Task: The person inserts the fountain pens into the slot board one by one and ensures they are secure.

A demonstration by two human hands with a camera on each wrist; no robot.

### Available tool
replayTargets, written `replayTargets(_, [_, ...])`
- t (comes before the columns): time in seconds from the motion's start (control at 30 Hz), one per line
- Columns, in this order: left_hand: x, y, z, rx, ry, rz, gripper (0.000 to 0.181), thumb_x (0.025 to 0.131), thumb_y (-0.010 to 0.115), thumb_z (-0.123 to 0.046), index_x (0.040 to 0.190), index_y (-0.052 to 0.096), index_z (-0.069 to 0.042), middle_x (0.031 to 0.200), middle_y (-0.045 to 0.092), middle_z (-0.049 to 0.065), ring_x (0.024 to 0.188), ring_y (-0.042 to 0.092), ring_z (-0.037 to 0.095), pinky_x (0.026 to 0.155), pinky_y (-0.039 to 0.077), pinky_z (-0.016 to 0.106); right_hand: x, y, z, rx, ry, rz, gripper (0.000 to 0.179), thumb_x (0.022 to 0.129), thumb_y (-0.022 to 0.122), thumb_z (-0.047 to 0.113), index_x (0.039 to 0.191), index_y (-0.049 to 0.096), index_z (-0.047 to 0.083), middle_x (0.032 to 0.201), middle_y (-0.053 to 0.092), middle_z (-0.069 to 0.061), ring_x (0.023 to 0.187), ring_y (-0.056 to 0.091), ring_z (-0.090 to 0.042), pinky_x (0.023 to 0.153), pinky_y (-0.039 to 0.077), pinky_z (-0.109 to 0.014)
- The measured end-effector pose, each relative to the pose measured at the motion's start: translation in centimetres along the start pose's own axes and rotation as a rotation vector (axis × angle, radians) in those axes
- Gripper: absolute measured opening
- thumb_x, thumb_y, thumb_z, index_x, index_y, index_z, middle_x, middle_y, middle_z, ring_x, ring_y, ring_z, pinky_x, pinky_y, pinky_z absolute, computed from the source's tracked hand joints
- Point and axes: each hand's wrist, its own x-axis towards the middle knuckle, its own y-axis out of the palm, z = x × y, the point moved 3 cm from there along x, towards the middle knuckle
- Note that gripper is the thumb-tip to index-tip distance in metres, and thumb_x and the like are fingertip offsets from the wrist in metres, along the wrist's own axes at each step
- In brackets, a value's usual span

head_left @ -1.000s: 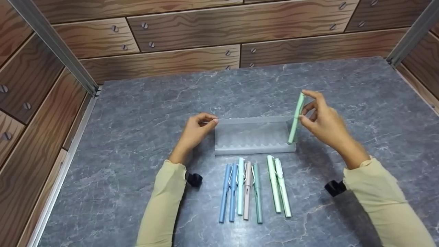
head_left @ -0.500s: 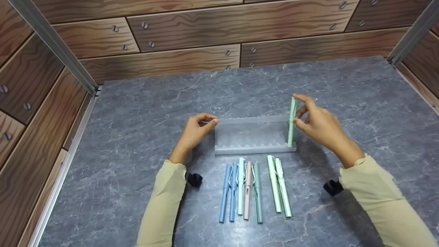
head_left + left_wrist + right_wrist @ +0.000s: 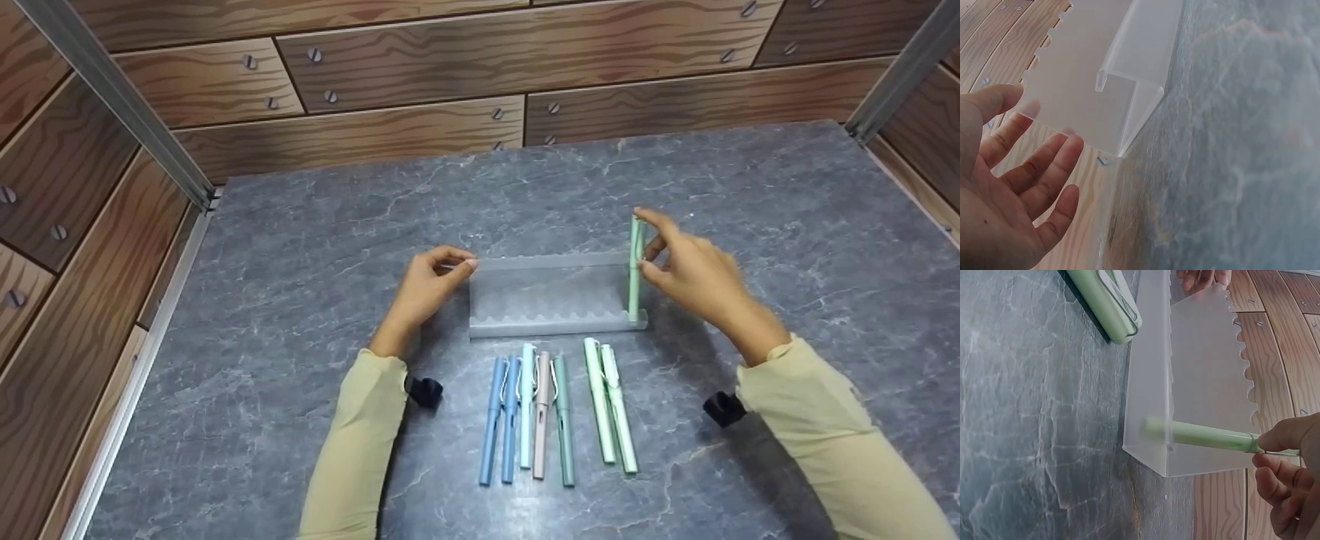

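A translucent frosted pen stand (image 3: 551,291) with a scalloped top edge and a scalloped front ledge stands on the table. My left hand (image 3: 433,286) pinches its upper left corner between thumb and index finger; the other fingers are loosely spread in the left wrist view. With thumb and fingers, my right hand (image 3: 701,274) holds a light green pen (image 3: 634,292) nearly upright at the stand's right end. In the right wrist view, the pen's lower end (image 3: 1154,428) shows blurred through the front ledge, inside it. The pen's upper part is partly hidden by my fingers.
In front of the stand lie two blue pens (image 3: 492,421), a mint pen (image 3: 526,409), a taupe pen (image 3: 541,416) and a dark green pen (image 3: 564,421). Two light green pens (image 3: 600,401) lie to their right. Wood-patterned walls (image 3: 412,75) enclose the grey marbled table (image 3: 337,217).
My right hand has moved left and slightly down, bringing the light green pen from a tilt to nearly upright, its lower end now in the front ledge. The left hand and stand stay put.
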Motion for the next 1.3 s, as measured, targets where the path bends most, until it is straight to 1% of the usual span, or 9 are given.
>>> replayTargets(0.1, [-0.01,0.0,-0.02,0.0,-0.003,0.0,0.019,0.091,0.067,-0.016,0.103,0.071,-0.002,0.101,0.071,0.015,0.088,0.068,0.02,0.074,0.054,0.025,0.03,0.1,0.0,-0.012,0.002,0.009,0.065,0.09,0.064,0.011,0.147,0.036,0.017,0.097,0.069,-0.009,0.058,0.055,-0.017,0.044,0.033,-0.027])
replayTargets(0.27, [-0.02,-0.02,0.02,0.003,-0.015,0.008,0.02,0.091,0.066,-0.018,0.104,0.071,-0.004,0.103,0.071,0.014,0.091,0.068,0.024,0.074,0.052,0.025,0.04,0.17,0.01,-0.015,-0.007,0.007,0.064,0.09,0.063,0.011,0.147,0.036,0.018,0.095,0.069,-0.007,0.051,0.044,-0.013,0.043,0.031,-0.027])
replayTargets(0.33, [-0.03,-0.03,0.08,0.001,-0.02,0.008,0.02,0.091,0.066,-0.018,0.105,0.071,-0.004,0.103,0.07,0.014,0.092,0.068,0.025,0.073,0.052,0.024,0.04,0.18,0.02,-0.01,-0.012,0.0,0.063,0.09,0.063,0.01,0.146,0.037,0.017,0.093,0.069,-0.006,0.051,0.042,-0.011,0.043,0.031,-0.027])
replayTargets(0.43, [-0.07,-0.02,0.19,-0.004,-0.028,0.003,0.02,0.092,0.066,-0.018,0.104,0.071,-0.004,0.102,0.07,0.014,0.092,0.067,0.026,0.073,0.051,0.024,0.05,0.28,-0.02,-0.004,-0.017,-0.004,0.063,0.089,0.063,0.009,0.146,0.037,0.016,0.09,0.069,-0.006,0.052,0.043,-0.012,0.044,0.033,-0.027])
replayTargets(0.67, [-0.12,0.09,0.21,-0.002,-0.035,0.002,0.02,0.091,0.067,-0.019,0.104,0.071,-0.004,0.102,0.07,0.013,0.089,0.067,0.02,0.072,0.051,0.024,-0.1,0.39,-0.19,0.014,-0.003,-0.002,0.064,0.089,0.062,0.008,0.146,0.037,0.016,0.087,0.069,-0.008,0.056,0.051,-0.015,0.046,0.037,-0.028])
replayTargets(0.87, [0.07,0.11,0.3,-0.011,-0.02,-0.002,0.02,0.091,0.067,-0.018,0.104,0.071,-0.003,0.102,0.071,0.014,0.09,0.068,0.021,0.074,0.052,0.024,-0.05,0.59,-0.29,0.017,0.001,-0.024,0.065,0.088,0.062,0.01,0.147,0.035,0.017,0.089,0.067,-0.007,0.054,0.046,-0.013,0.045,0.035,-0.028])
replayTargets(1.03, [0.01,0.03,0.34,-0.01,-0.017,-0.003,0.02,0.09,0.067,-0.017,0.104,0.07,-0.002,0.102,0.07,0.015,0.091,0.068,0.024,0.073,0.053,0.024,-0.08,0.73,-0.13,0.025,0.0,-0.032,0.068,0.088,0.066,0.01,0.147,0.032,0.014,0.09,0.066,-0.007,0.054,0.044,-0.013,0.046,0.034,-0.028])
replayTargets(1.17, [-0.01,0.01,0.26,-0.001,-0.019,0.002,0.02,0.091,0.067,-0.018,0.104,0.071,-0.003,0.103,0.07,0.014,0.092,0.068,0.024,0.074,0.053,0.025,-0.43,0.4,0.16,0.036,-0.01,-0.065,0.07,0.088,0.068,0.011,0.147,0.03,0.012,0.091,0.064,-0.007,0.055,0.045,-0.012,0.047,0.034,-0.028])
replayTargets(1.3, [-0.06,-0.03,0.18,0.016,-0.026,0.004,0.021,0.091,0.067,-0.02,0.106,0.071,-0.005,0.104,0.07,0.013,0.092,0.067,0.023,0.075,0.053,0.027,-0.89,-0.04,0.63,0.054,-0.045,-0.108,0.069,0.089,0.069,0.014,0.146,0.031,0.01,0.091,0.062,-0.006,0.057,0.051,-0.011,0.048,0.037,-0.026])
